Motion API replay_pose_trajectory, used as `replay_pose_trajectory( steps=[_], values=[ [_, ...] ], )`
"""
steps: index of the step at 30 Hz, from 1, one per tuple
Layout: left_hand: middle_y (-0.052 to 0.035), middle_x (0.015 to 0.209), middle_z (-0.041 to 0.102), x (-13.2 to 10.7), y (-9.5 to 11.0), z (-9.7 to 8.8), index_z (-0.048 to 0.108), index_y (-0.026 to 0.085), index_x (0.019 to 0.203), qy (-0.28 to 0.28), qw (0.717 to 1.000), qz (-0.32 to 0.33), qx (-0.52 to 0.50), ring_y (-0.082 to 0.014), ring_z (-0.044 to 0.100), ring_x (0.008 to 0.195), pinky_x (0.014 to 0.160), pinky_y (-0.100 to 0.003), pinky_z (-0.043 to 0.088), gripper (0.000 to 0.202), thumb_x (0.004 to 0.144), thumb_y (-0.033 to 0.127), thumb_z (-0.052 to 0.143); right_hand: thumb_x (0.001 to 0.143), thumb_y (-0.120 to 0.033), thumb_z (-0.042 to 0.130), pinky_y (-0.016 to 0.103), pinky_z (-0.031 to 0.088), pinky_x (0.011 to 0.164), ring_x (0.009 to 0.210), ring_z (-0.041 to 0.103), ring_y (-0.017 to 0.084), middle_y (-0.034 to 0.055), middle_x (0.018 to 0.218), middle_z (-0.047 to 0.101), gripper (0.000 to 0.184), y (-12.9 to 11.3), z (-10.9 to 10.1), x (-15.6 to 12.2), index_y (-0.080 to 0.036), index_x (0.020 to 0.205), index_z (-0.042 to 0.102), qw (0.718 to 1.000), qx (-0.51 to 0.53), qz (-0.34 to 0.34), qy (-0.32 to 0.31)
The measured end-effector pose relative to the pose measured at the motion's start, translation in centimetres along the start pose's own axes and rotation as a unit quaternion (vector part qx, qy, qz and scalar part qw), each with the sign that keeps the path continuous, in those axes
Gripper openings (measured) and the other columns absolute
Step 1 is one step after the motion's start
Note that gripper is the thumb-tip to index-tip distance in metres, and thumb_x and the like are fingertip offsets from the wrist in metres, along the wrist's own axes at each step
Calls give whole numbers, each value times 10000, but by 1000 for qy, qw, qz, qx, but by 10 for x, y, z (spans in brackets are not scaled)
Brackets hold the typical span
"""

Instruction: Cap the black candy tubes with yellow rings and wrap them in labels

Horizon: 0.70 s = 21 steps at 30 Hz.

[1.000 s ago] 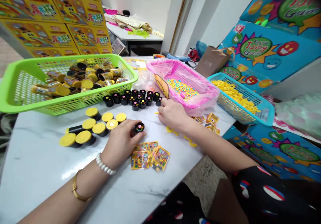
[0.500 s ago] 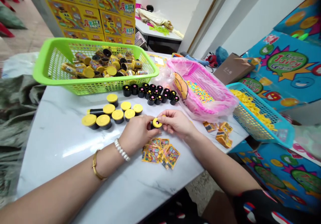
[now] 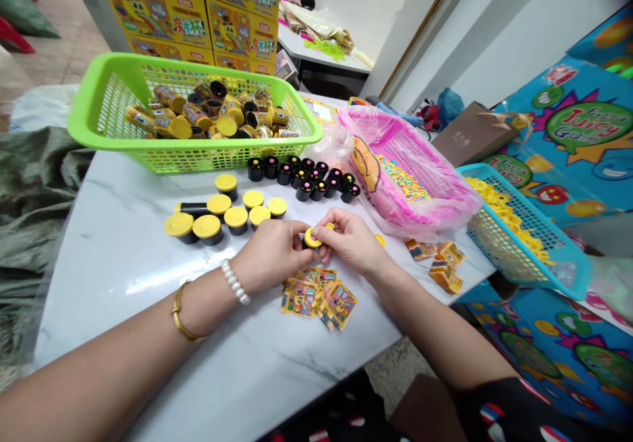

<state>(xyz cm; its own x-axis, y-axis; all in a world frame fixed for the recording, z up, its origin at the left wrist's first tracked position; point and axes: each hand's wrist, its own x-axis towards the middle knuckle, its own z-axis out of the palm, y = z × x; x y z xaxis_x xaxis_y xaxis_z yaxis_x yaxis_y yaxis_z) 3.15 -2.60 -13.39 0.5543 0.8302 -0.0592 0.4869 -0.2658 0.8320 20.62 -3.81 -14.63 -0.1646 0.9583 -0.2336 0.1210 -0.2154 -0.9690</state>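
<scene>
On a white marble tabletop (image 3: 99,297), a lime-green plastic basket (image 3: 84,115) holds a heap of gold-labelled canisters. In front of it, yellow-capped black canisters (image 3: 222,214) stand in a group, apart from a tight cluster of open black canisters (image 3: 304,181), seemingly to keep capped and uncapped ones separate. The left hand (image 3: 270,254) and right hand (image 3: 349,241) meet at centre, curled and nearly closed, pinching a small yellow cap (image 3: 311,237) with a pink centre between them; anything beneath it is hidden. Printed packets (image 3: 319,297) lie just below the hands, not blocking them. Farther right sit a pink basket (image 3: 435,188) of coloured beads (image 3: 400,178) and a blue basket (image 3: 568,260) of yellow rings (image 3: 499,208).
</scene>
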Motion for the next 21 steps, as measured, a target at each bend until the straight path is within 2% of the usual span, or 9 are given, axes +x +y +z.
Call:
replay_pose_trajectory(
  steps=[3,5,11,12,14,16,17,19,21],
  values=[
    [21,481,546,-4,6,1,722,166,828,-43,985,-84,-146,-93,447,374,375,-199,276,341,877,434,517,770,-328,697,156,425,402,396,530,65,-63,510,599,234,0,-1,1,-180,799,519,1000,-5,-8,-4],
    [30,441,514,-5,8,6,701,157,807,-34,964,-141,-224,-77,394,316,332,-186,262,416,917,465,445,783,-332,682,151,402,398,394,503,58,-72,504,576,223,1,-2,1,-180,804,520,1000,3,0,-9],
    [18,427,530,-3,8,18,624,162,651,6,939,-209,-272,-88,476,322,335,-177,357,416,927,425,456,813,-373,657,159,380,395,382,472,60,-80,491,558,231,4,-3,1,-188,829,519,999,33,8,-25],
    [18,432,534,-4,9,19,625,163,668,4,940,-207,-272,-92,484,323,335,-180,360,413,932,424,443,818,-370,652,157,368,388,375,467,61,-82,478,551,225,3,-3,0,-189,830,519,999,26,8,-22],
    [28,463,555,-7,9,21,656,168,841,13,947,-183,-263,-106,500,326,337,-193,362,360,937,428,426,830,-363,635,149,337,373,357,442,56,-91,452,530,210,2,-1,-2,-189,828,517,1000,9,9,-10],
    [42,524,592,-11,8,24,605,183,1111,66,967,-129,-212,-126,536,365,362,-207,376,339,909,429,489,828,-358,632,144,314,365,351,421,49,-98,447,513,207,1,2,-4,-184,824,519,1000,-5,-1,11],
    [41,554,611,-13,7,25,574,184,1178,94,978,-92,-164,-134,564,409,396,-213,393,376,879,410,547,822,-360,638,142,311,365,355,420,47,-98,457,514,214,1,3,-5,-181,826,523,1000,-6,-9,21],
    [28,598,643,-14,4,26,588,179,1171,137,988,-27,-61,-144,601,497,472,-222,415,384,829,350,623,798,-385,664,145,326,373,370,440,46,-87,490,541,255,1,4,-5,-172,828,528,999,11,-25,27],
    [12,624,664,-14,2,26,646,176,1090,154,988,9,11,-143,606,541,519,-227,414,306,818,316,634,765,-413,697,157,371,399,394,484,55,-71,521,577,307,1,3,-5,-166,833,528,999,44,-21,6]
  ],
)
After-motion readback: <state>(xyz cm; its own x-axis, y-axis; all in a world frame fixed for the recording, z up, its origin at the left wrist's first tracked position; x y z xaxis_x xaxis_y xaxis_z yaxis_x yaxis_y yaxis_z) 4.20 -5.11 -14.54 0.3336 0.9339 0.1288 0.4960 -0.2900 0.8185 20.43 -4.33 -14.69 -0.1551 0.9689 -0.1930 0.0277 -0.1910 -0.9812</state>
